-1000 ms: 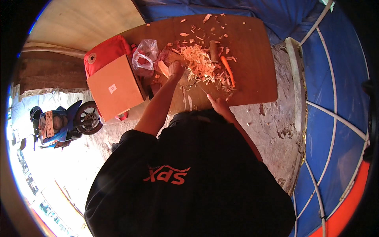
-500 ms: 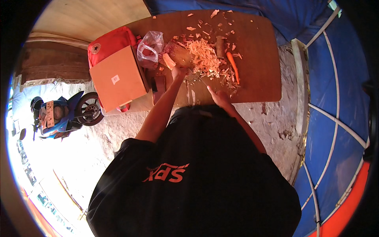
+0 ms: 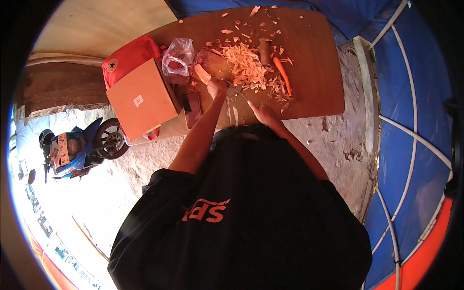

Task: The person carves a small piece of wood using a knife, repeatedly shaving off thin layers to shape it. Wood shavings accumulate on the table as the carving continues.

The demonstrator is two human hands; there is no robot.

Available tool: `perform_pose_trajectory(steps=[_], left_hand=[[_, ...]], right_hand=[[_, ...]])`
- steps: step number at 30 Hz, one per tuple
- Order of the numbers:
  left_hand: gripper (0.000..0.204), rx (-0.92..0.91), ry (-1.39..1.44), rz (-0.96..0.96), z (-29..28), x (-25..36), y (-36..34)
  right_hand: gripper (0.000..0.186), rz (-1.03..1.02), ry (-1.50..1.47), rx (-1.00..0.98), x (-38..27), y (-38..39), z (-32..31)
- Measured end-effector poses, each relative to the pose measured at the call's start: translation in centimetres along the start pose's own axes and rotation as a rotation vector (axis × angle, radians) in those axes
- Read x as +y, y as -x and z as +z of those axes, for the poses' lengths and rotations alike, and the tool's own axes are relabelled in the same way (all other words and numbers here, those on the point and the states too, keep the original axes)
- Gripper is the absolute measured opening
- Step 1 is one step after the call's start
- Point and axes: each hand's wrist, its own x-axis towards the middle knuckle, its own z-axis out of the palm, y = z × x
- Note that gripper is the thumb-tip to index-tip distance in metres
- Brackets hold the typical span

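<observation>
Near the front edge of the table, my left hand is closed on a pale, peeled chunk of root vegetable, which sticks out past the fingers. My right hand grips a knife by its handle, with the thin blade angled toward my left hand. Whether the edge touches the chunk is too small to tell. Beyond both hands lies a heap of pale cut strips. A brown cylindrical piece and a long orange carrot-like piece lie at its right side.
Left of my hands are a clear plastic bag, a dark phone, a cardboard box and a red bag. Scraps dot the brown table. A motorcycle stands at left; a blue tarp hangs at right.
The view has shifted slightly, so the table sits a little farther left and higher. My hands keep nearly the same places over it, still holding the chunk and the knife.
</observation>
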Motion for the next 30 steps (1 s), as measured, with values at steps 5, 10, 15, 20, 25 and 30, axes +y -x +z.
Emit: perform_pose_trajectory(steps=[5, 10, 15, 20, 25, 30], left_hand=[[0.015, -0.04, 0.08, -0.048, -0.4, 0.5, 0.8], [0.014, 0.038, -0.045, 0.093, -1.3, 1.5, 2.3], [0.012, 0.089, 0.008, 0.111, -0.9, 1.1, 2.0], [0.013, -0.002, 0.085, 0.022, -1.1, 0.9, 1.9], [0.019, 0.005, 0.015, 0.029, -1.3, 1.3, 2.2], [0.018, -0.001, 0.035, 0.001, -0.7, 0.8, 1.6]], right_hand=[[0.08, -0.131, 0.134, -0.024, 0.8, -0.8, 1.0], [0.051, -0.287, 0.374, 0.021, 0.1, -2.9, 2.3], [0.051, -0.318, 0.353, 0.045, 1.1, -5.3, 3.0], [0.093, -0.107, 0.122, 0.081, 4.8, -1.2, 2.3], [0.087, -0.13, 0.118, 0.047, 3.6, -1.7, 1.3], [0.077, -0.434, 0.228, 0.058, 2.0, -3.9, 1.8]])
